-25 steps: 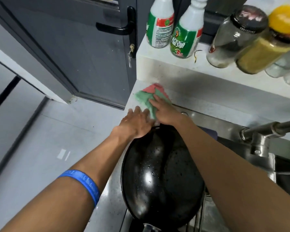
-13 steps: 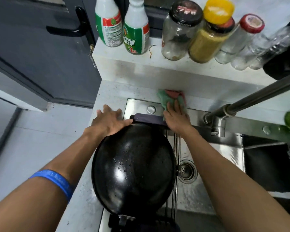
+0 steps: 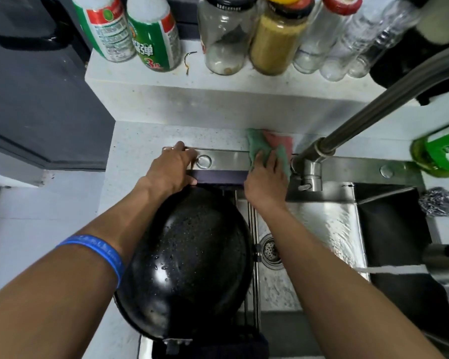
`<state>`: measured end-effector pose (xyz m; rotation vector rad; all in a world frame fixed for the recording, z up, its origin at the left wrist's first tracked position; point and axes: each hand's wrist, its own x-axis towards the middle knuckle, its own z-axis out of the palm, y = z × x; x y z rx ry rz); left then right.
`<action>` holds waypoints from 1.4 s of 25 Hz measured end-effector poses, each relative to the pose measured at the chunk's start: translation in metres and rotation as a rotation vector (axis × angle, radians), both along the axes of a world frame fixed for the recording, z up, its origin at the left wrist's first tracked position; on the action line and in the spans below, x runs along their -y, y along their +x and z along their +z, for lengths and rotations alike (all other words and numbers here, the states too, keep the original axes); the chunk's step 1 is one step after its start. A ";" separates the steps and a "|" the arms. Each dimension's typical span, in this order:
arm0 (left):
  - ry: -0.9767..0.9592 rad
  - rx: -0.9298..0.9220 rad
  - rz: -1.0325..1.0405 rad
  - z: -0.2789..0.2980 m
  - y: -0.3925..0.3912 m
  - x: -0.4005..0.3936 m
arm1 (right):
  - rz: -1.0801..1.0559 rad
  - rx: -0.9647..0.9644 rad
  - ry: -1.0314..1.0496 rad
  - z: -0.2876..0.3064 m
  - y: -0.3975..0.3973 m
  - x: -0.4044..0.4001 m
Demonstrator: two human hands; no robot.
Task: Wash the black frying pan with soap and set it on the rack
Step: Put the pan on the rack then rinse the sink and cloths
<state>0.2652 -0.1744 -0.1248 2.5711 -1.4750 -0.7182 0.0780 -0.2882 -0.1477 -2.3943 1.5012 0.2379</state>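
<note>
The black frying pan (image 3: 192, 263) lies bottom up and wet on the roll-up rack (image 3: 253, 229) over the left part of the sink. My left hand (image 3: 171, 169) rests flat at the rack's far end, fingers on the steel sink rim (image 3: 226, 159), holding nothing. My right hand (image 3: 265, 177) presses down on a green and red cloth (image 3: 262, 147) lying on the rim next to the tap base. The pan's handle stub (image 3: 176, 342) points toward me.
The tap (image 3: 347, 130) slants over the sink basin (image 3: 316, 244) with its drain (image 3: 270, 251). A green soap bottle (image 3: 441, 151) and a steel scourer (image 3: 437, 202) sit at the right. Bottles and jars (image 3: 275, 37) line the ledge. A dark door (image 3: 36, 86) stands at the left.
The view has swung right and closer. My left hand slid off the pan's edge onto the sink rim. My right hand stayed pressed on the cloth near the tap.
</note>
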 end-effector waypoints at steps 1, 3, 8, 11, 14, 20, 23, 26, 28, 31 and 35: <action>0.016 0.000 0.010 -0.002 -0.001 0.001 | -0.024 0.005 -0.020 0.002 -0.007 0.002; 0.059 0.014 0.029 0.000 -0.005 0.004 | -0.039 -0.004 -0.079 0.007 -0.021 0.001; -0.364 -0.141 0.418 0.039 -0.059 -0.025 | -0.415 0.740 0.171 0.018 -0.044 -0.044; -0.540 -0.307 0.441 0.070 -0.132 -0.065 | -0.847 1.125 0.489 0.044 -0.089 -0.092; -0.497 -0.464 0.424 0.071 -0.212 -0.094 | -1.122 1.264 0.692 0.070 -0.156 -0.127; -0.451 -0.691 0.260 0.090 -0.347 -0.081 | -1.479 1.562 0.914 0.104 -0.295 -0.122; -0.496 -0.725 0.192 0.100 -0.392 -0.055 | -1.450 1.579 0.946 0.102 -0.336 -0.089; -0.501 -0.755 0.240 0.110 -0.441 -0.011 | -1.420 1.489 0.993 0.088 -0.371 -0.045; -0.524 -0.804 0.343 0.119 -0.467 0.022 | -1.345 1.381 1.057 0.082 -0.383 -0.015; -0.631 -0.833 0.525 0.124 -0.476 0.061 | -1.194 1.235 1.112 0.082 -0.380 0.021; -0.695 -0.839 0.879 0.147 -0.479 0.073 | -1.111 1.087 1.138 0.084 -0.360 0.059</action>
